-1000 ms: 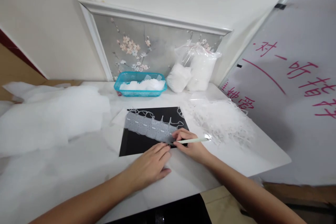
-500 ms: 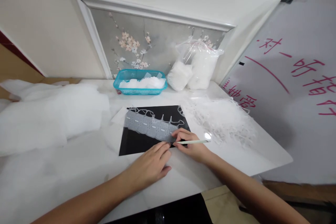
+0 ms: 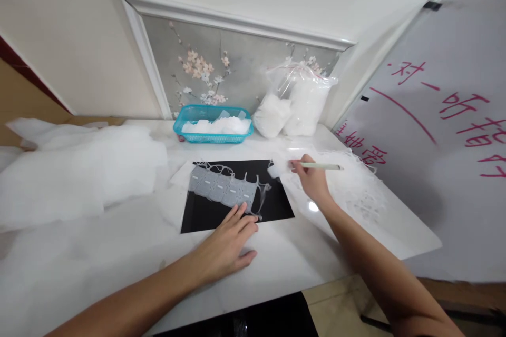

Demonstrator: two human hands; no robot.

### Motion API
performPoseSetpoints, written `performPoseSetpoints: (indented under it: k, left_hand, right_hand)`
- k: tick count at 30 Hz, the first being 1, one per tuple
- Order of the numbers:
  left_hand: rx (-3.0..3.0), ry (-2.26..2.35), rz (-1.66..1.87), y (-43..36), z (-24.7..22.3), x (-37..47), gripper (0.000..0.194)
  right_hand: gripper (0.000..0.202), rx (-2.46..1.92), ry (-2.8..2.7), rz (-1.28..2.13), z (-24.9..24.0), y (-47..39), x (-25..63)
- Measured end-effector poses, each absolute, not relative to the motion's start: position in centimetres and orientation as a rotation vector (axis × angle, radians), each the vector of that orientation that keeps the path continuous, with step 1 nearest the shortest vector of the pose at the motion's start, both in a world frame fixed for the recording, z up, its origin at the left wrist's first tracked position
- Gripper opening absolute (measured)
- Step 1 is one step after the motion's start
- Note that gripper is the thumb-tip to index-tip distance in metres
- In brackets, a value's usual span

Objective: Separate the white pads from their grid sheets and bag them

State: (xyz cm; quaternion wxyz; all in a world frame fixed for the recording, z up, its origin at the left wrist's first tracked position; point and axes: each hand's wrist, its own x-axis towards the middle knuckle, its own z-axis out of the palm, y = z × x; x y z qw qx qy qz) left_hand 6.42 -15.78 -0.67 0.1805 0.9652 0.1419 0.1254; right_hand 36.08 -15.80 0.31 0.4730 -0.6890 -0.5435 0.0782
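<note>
Start with the white bench (image 3: 292,258), carrying layered sheets of filmy white material (image 3: 79,168) on the left and a tangled heap of thin white offcuts (image 3: 356,189) on the right. Between them, see the black mat (image 3: 197,216), lying flat. On the mat, find the slotted translucent strip (image 3: 227,193), running slantwise, with loose trimmings (image 3: 262,195) at its far edge and right end. Judge it light, limp and thin, apt to wrinkle, slide or tear at the slots; best to press flat near an end, or lift by a broad panel rather than by a thread. Note the left hand (image 3: 235,237), palm down, fingers slightly apart, touching the strip's right end. Note the right hand (image 3: 312,179), closed around a pale pen-shaped tool (image 3: 326,166) near the mat's far right corner. Last, notice a small white piece (image 3: 278,167) at its fingertips, apparently pinched, though too blurred to be sure.
</note>
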Motion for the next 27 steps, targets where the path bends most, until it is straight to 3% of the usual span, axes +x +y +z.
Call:
performPoseSetpoints:
  k: [5,10,15,18,24,27]
  left_hand:
    - [2.725,0.491,0.455,-15.6,-0.4,5.6,0.036]
    - [2.850,0.760,0.564,-14.9,-1.5,4.7,0.035]
    - [2.923,0.730,0.546,-14.7,-2.4,4.4,0.037]
    - [2.921,0.736,0.573,-14.7,-2.8,4.4,0.036]
    - [2.930,0.737,0.566,-14.8,-2.6,4.7,0.036]
    - [2.942,0.735,0.498,-14.8,-2.3,4.7,0.038]
  right_hand:
    - [0.022,-1.641,-1.340,0.190,1.0,-16.1,33.3]
    - [0.015,-1.409,-1.864,0.426,-0.4,-18.5,27.0]
    - [0.009,-1.324,-1.909,0.633,-1.6,-18.6,26.2]
    - [0.016,-1.313,-1.904,0.688,-1.4,-18.4,26.4]
    - [0.017,-1.309,-1.948,0.613,-1.3,-18.1,26.3]
    - [0.013,-1.230,-2.127,0.353,-1.8,-18.4,25.9]
